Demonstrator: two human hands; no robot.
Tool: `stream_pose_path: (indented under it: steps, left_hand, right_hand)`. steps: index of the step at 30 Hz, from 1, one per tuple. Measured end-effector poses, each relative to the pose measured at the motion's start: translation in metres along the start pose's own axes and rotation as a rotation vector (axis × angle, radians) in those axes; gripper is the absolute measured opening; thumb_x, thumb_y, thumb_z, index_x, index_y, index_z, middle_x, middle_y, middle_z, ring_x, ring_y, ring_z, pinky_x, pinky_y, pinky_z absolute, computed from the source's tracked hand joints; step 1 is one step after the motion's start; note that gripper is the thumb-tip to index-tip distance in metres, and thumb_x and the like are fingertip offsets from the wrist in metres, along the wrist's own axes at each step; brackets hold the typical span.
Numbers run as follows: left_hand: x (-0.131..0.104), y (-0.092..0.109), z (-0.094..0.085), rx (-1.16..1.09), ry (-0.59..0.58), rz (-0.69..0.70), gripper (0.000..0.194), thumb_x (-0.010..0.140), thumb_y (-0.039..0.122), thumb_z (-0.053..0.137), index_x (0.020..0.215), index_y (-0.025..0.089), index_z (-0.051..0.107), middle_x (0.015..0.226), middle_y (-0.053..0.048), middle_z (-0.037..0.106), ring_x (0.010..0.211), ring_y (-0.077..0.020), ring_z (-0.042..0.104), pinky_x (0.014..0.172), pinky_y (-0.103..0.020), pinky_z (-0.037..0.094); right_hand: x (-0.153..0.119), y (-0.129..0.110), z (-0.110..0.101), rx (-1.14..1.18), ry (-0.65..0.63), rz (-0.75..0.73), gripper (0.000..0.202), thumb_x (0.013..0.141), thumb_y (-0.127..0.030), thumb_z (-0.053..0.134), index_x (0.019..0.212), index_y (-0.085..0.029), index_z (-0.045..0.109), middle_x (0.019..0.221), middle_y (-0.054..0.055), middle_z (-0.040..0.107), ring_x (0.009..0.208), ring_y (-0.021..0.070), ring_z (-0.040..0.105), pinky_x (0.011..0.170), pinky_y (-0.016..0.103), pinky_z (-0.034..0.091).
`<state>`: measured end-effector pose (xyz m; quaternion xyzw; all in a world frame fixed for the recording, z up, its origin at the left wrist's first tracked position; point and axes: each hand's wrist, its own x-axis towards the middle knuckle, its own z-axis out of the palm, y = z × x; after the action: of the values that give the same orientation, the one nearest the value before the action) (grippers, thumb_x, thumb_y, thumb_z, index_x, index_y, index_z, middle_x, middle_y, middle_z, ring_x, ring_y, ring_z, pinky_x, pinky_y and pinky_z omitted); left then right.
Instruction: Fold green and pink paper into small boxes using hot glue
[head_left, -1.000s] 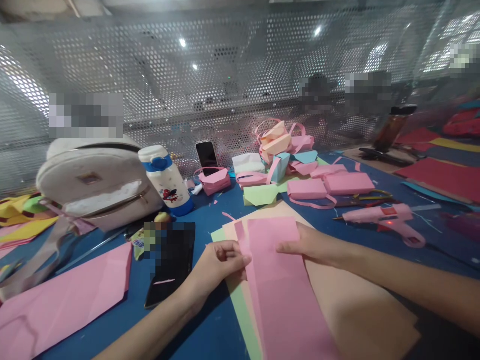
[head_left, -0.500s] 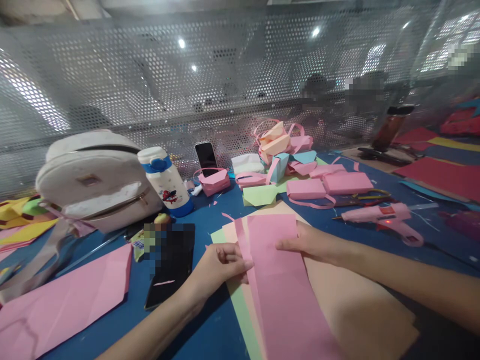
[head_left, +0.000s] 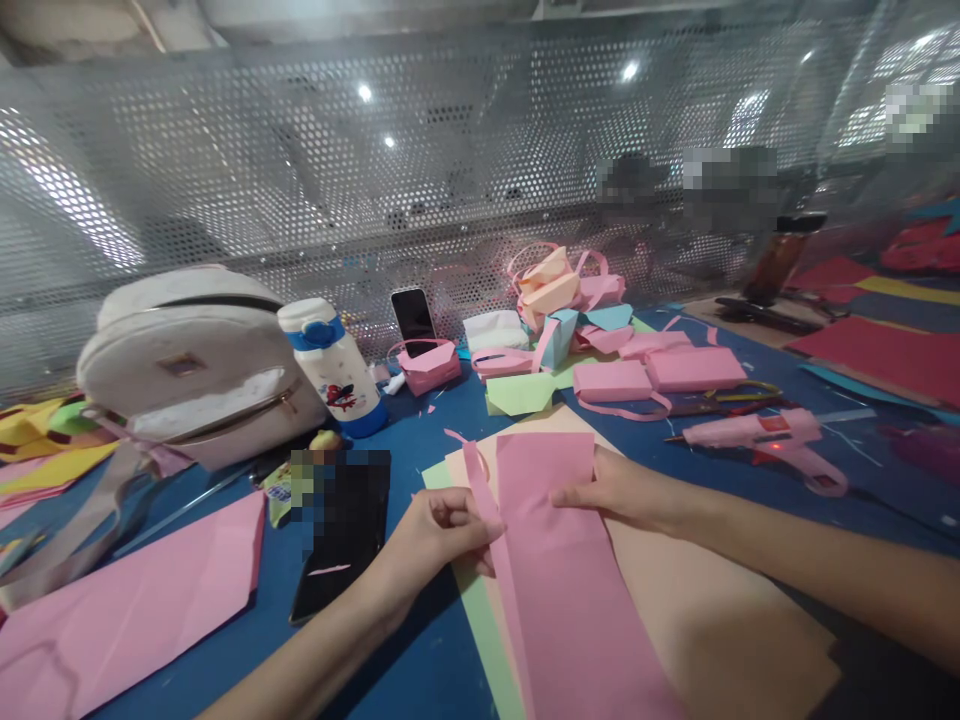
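Note:
My left hand (head_left: 450, 532) pinches a narrow pink paper strip (head_left: 480, 475) along the left edge of a long pink paper sheet (head_left: 555, 580). The strip's upper end curls away from the sheet, while lower down the two run close together; I cannot tell where they join. On the sheet's right side, my right hand (head_left: 611, 485) grips it with the thumb on top and the fingers hidden behind. Beneath both lie peach paper sheets (head_left: 705, 610) and a green sheet (head_left: 480, 630), stacked at an angle on the blue table.
Behind the sheets sit small folded paper bags (head_left: 611, 380) in several colours. A pink glue gun (head_left: 757, 432) lies to the right. Leftward are a dark phone (head_left: 352, 540), a white bottle (head_left: 334, 370), a white backpack (head_left: 187, 360) and pink paper (head_left: 142, 610). A perforated metal panel (head_left: 450, 150) stands behind.
The strip's upper part has bent and curled further from the sheet's left edge. Both hands keep nearly the same place and grip.

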<state>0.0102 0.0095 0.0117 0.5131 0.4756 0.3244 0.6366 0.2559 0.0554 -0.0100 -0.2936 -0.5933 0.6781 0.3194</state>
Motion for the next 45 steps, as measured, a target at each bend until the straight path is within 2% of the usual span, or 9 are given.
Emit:
stream_pose_path:
  steps: [12,17,21,26,31,34,37,39,45]
  left_hand:
    - [0.0,-0.001,0.001,-0.028,0.016,0.021,0.035,0.067,0.045,0.086,0.073,0.013,0.072,0.063,-0.005,0.072,0.054,-0.0143,0.067,0.06,-0.025,0.057]
    - [0.002,0.001,-0.001,-0.021,-0.039,-0.054,0.033,0.06,0.038,0.091,0.066,0.013,0.069,0.059,-0.004,0.072,0.055,-0.0141,0.068,0.062,-0.024,0.056]
    - [0.003,-0.001,-0.003,-0.008,-0.033,-0.032,0.033,0.063,0.04,0.089,0.065,0.013,0.069,0.058,-0.004,0.071,0.055,-0.0143,0.068,0.061,-0.024,0.056]
    - [0.001,-0.001,-0.002,-0.019,0.0,-0.002,0.033,0.067,0.041,0.087,0.072,0.012,0.072,0.064,-0.006,0.074,0.058,-0.0165,0.07,0.064,-0.027,0.059]
    - [0.001,0.002,0.0,-0.015,-0.017,-0.019,0.033,0.063,0.04,0.089,0.07,0.014,0.071,0.062,-0.003,0.071,0.059,-0.0158,0.069,0.067,-0.029,0.059]
    - [0.002,0.002,0.0,0.007,-0.034,-0.039,0.034,0.062,0.042,0.089,0.068,0.013,0.072,0.059,-0.002,0.07,0.056,-0.0134,0.067,0.064,-0.025,0.057]
    - [0.002,0.002,0.0,-0.002,-0.035,-0.056,0.036,0.064,0.044,0.088,0.067,0.013,0.069,0.06,-0.002,0.07,0.053,-0.0117,0.065,0.062,-0.023,0.055]
    - [0.002,0.002,0.0,-0.046,-0.012,-0.054,0.037,0.067,0.045,0.086,0.069,0.014,0.067,0.061,-0.001,0.068,0.053,-0.0102,0.063,0.06,-0.021,0.054]
    - [0.001,0.006,-0.001,-0.176,-0.057,-0.047,0.042,0.062,0.041,0.091,0.078,0.013,0.064,0.066,0.0,0.066,0.053,-0.0081,0.059,0.055,-0.019,0.049]
  right_hand:
    - [0.0,0.0,0.002,0.1,0.045,0.075,0.061,0.071,-0.036,0.087,0.126,-0.022,0.063,0.115,0.009,0.073,0.103,0.0281,0.069,0.097,0.046,0.052]
    - [-0.001,-0.006,0.001,0.063,-0.007,0.041,0.06,0.077,-0.039,0.082,0.13,-0.022,0.062,0.122,0.009,0.07,0.115,0.0296,0.064,0.1,0.045,0.051]
    - [0.0,-0.01,0.001,0.066,-0.076,-0.003,0.072,0.069,-0.034,0.088,0.135,-0.027,0.057,0.129,0.008,0.066,0.123,0.0314,0.059,0.1,0.044,0.051]
    - [0.003,-0.007,0.0,0.048,-0.036,-0.012,0.072,0.07,-0.032,0.087,0.135,-0.023,0.057,0.128,0.01,0.066,0.12,0.0306,0.06,0.098,0.043,0.052]
    - [0.002,-0.004,-0.002,0.048,-0.011,-0.017,0.068,0.073,-0.03,0.086,0.134,-0.023,0.057,0.129,0.01,0.066,0.122,0.0294,0.06,0.099,0.042,0.051]
    - [0.001,-0.007,-0.001,0.064,-0.055,-0.02,0.063,0.074,-0.031,0.085,0.131,-0.025,0.059,0.129,0.009,0.066,0.123,0.0291,0.059,0.102,0.043,0.049]
    - [0.001,-0.01,0.0,0.069,-0.108,-0.04,0.071,0.072,-0.03,0.086,0.136,-0.028,0.056,0.132,0.007,0.064,0.126,0.0296,0.056,0.105,0.044,0.048]
    - [0.001,-0.009,0.0,0.052,-0.064,-0.034,0.075,0.071,-0.029,0.087,0.138,-0.028,0.054,0.134,0.007,0.063,0.125,0.0297,0.057,0.103,0.044,0.049]
    - [0.003,0.004,-0.001,0.035,0.307,-0.035,0.064,0.077,-0.04,0.082,0.133,-0.025,0.056,0.131,0.008,0.066,0.119,0.0286,0.062,0.099,0.044,0.053]
